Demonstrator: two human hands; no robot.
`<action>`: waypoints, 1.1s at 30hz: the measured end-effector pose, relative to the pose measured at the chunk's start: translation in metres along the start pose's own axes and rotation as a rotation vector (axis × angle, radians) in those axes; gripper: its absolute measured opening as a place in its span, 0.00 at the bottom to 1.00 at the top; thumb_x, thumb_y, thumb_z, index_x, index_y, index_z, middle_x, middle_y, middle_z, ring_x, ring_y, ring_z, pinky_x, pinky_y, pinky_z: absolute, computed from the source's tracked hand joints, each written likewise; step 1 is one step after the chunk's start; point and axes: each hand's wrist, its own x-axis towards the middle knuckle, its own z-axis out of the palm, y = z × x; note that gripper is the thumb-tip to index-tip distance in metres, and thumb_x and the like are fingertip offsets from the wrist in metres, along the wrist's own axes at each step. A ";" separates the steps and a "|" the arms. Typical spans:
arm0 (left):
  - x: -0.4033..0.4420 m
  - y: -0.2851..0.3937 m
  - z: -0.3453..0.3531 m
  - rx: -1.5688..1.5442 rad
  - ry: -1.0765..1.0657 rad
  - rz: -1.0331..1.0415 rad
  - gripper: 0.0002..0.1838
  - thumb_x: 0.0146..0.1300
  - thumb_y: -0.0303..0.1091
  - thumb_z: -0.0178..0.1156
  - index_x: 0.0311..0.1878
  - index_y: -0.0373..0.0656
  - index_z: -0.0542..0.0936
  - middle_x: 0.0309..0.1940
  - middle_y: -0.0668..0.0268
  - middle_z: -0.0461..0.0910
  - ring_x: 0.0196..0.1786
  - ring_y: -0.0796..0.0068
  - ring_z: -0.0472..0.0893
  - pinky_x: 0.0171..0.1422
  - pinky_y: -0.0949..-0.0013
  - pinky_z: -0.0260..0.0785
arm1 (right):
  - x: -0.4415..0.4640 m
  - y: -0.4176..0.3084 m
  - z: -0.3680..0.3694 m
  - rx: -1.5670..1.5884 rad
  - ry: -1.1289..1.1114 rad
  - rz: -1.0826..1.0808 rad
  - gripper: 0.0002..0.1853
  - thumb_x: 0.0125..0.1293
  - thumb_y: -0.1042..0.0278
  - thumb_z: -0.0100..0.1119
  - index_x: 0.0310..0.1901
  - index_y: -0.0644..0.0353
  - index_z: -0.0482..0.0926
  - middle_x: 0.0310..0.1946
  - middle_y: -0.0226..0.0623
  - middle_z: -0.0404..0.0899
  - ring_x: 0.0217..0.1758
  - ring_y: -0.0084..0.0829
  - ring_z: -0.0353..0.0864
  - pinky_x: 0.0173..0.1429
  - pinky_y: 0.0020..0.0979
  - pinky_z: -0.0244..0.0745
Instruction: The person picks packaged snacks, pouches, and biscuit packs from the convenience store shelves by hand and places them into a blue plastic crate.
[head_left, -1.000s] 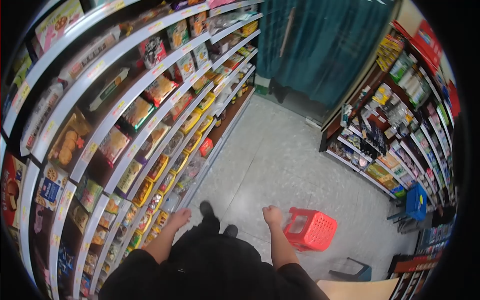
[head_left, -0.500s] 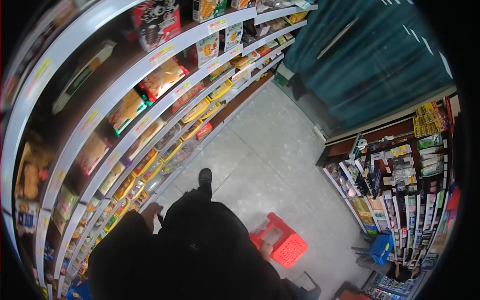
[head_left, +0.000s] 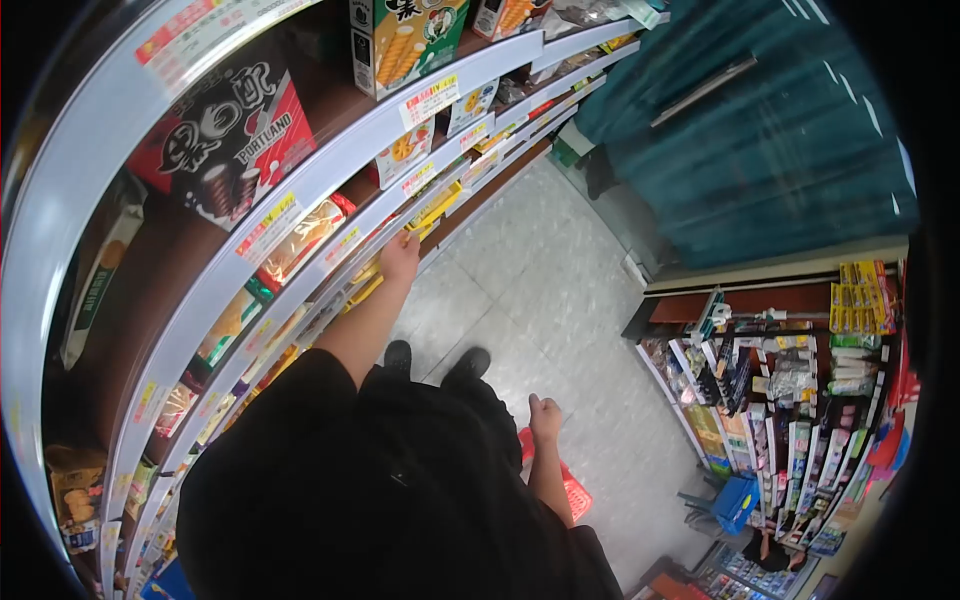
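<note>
My left hand [head_left: 400,256] reaches forward to the shelf on the left, beside a yellow tray [head_left: 436,208] on a low tier. Its fingers look loosely extended at the shelf edge; their tips are hard to make out. At my right side, my right hand [head_left: 545,416] is closed in a fist. A red plastic basket [head_left: 577,496] shows behind and below that forearm, partly covered by it. Whether its handle is in the fist or over the arm cannot be seen. Above the left forearm stands a red and black PORTLAND snack box [head_left: 228,140].
Curved tiers of the snack shelf [head_left: 350,135] line the left. A teal curtain [head_left: 770,150] hangs at the far end. Another goods rack [head_left: 800,390] stands right, near a blue basket [head_left: 738,503]. Grey floor tiles [head_left: 540,290] run between them. A dark-clothed person [head_left: 770,550] appears lower right.
My left hand has risen from beside my body and stretched forward to the shelf. My right hand has lifted forward; the red basket is now mostly behind the forearm. The snack shelf appears closer.
</note>
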 end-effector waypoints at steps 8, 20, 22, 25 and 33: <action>0.048 -0.030 0.044 0.185 0.204 0.036 0.21 0.61 0.43 0.68 0.48 0.35 0.81 0.44 0.51 0.86 0.50 0.55 0.85 0.56 0.58 0.76 | 0.066 0.057 0.000 -0.161 -0.229 0.118 0.19 0.64 0.54 0.62 0.24 0.63 0.78 0.18 0.43 0.79 0.20 0.39 0.81 0.30 0.42 0.77; 0.002 0.028 0.054 -0.514 0.248 -0.454 0.16 0.67 0.37 0.50 0.52 0.38 0.75 0.45 0.55 0.83 0.47 0.62 0.86 0.32 0.63 0.80 | 0.298 0.087 -0.010 -0.022 -0.670 -0.014 0.10 0.55 0.60 0.63 0.32 0.52 0.73 0.19 0.35 0.75 0.22 0.40 0.77 0.26 0.43 0.74; -0.024 0.031 0.054 -0.672 0.327 -0.480 0.16 0.68 0.37 0.48 0.54 0.40 0.73 0.48 0.57 0.82 0.45 0.60 0.86 0.34 0.62 0.80 | 0.341 0.040 -0.009 0.349 -0.699 0.405 0.15 0.66 0.57 0.62 0.29 0.56 0.70 0.16 0.33 0.68 0.13 0.27 0.67 0.14 0.30 0.61; -0.073 0.038 0.049 -0.846 0.210 -0.409 0.16 0.69 0.34 0.47 0.58 0.44 0.71 0.52 0.60 0.80 0.50 0.59 0.85 0.50 0.59 0.80 | 0.385 -0.031 0.000 0.236 -0.675 0.292 0.14 0.69 0.55 0.55 0.33 0.58 0.72 0.20 0.32 0.71 0.20 0.28 0.72 0.20 0.29 0.66; -0.187 0.093 0.033 -1.107 0.134 -0.244 0.20 0.67 0.26 0.45 0.63 0.40 0.68 0.55 0.56 0.80 0.51 0.65 0.84 0.49 0.60 0.83 | 0.293 -0.277 0.017 0.496 -1.582 0.239 0.28 0.77 0.39 0.46 0.59 0.58 0.73 0.47 0.36 0.82 0.43 0.30 0.84 0.41 0.34 0.81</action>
